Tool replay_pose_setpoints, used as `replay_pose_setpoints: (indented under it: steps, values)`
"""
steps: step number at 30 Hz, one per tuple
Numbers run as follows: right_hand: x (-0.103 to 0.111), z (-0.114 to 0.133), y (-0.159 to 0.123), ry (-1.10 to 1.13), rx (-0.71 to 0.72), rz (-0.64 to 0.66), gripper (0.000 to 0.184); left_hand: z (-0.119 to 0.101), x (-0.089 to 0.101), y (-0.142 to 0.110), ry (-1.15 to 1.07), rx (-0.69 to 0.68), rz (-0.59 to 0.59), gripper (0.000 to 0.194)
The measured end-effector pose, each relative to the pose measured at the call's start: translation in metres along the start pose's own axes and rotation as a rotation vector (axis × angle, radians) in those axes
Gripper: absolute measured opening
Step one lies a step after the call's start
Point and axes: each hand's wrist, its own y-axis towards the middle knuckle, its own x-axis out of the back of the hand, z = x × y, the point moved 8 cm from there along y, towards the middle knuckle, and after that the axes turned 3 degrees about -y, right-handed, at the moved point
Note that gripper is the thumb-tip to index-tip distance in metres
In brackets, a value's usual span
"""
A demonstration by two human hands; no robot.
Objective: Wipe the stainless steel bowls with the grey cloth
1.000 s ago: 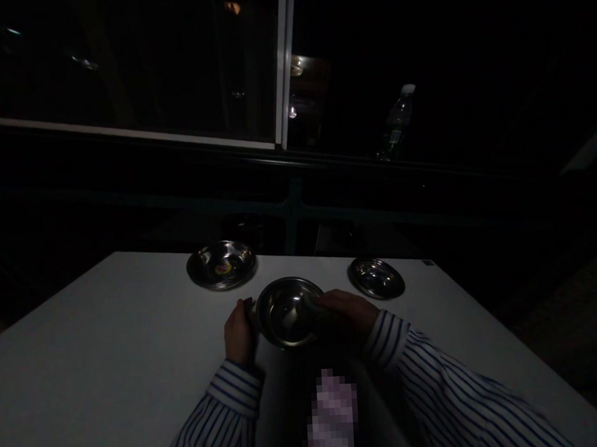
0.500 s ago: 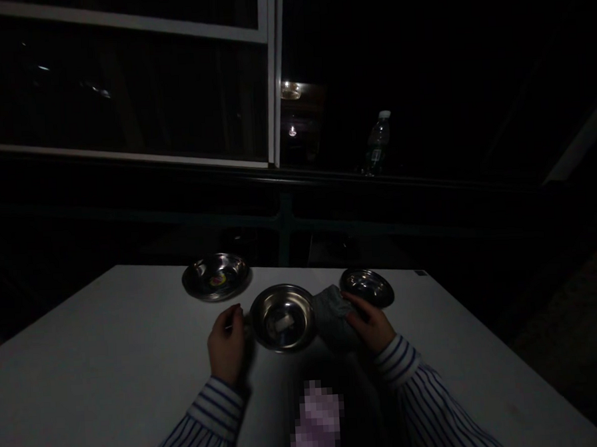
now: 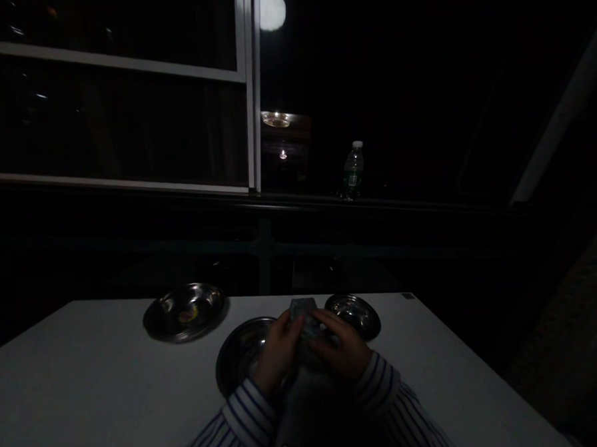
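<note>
A grey-green cloth [image 3: 303, 307] is bunched up between my two hands, above the table. My left hand [image 3: 279, 351] closes on its left side, and the forearm passes over part of a steel bowl. My right hand [image 3: 342, 348] grips the cloth from the right, fingers curled over it. That middle steel bowl [image 3: 232, 354] sits on the table, its right part hidden by my left hand. Just behind my right hand lies a smaller steel dish [image 3: 356, 314]. Dim light blurs the fingertips.
A wide steel dish [image 3: 168, 317] with a coloured sticker stands at the back left of the white table [image 3: 112, 393]. A plastic bottle [image 3: 354, 172] stands on the dark ledge by the window frame [image 3: 252, 106]. The table's far edge runs just behind the dishes.
My left hand has moved right, across the middle bowl, and taken hold of the cloth. The cloth, spread beside the bowl before, is now gathered between both hands. The view has tilted up.
</note>
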Motion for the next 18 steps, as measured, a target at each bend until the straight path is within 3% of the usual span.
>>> replay_pose_setpoints:
  steps: [5, 9, 14, 18]
  values:
    - [0.021, -0.013, 0.014, -0.036, -0.057, -0.063, 0.031, -0.001, 0.007, 0.012, -0.161, 0.044, -0.032, 0.032]
    - [0.036, -0.026, 0.022, -0.021, -0.139, -0.131, 0.039, -0.002, 0.014, 0.016, -0.209, 0.064, -0.115, 0.028]
    - [0.032, -0.034, 0.025, 0.059, -0.228, -0.087, 0.043, 0.002, -0.002, 0.022, -0.269, 0.112, 0.044, 0.03]
    - [0.026, -0.032, 0.027, 0.102, -0.252, -0.032, 0.031, 0.008, -0.001, 0.025, -0.199, 0.125, 0.024, 0.034]
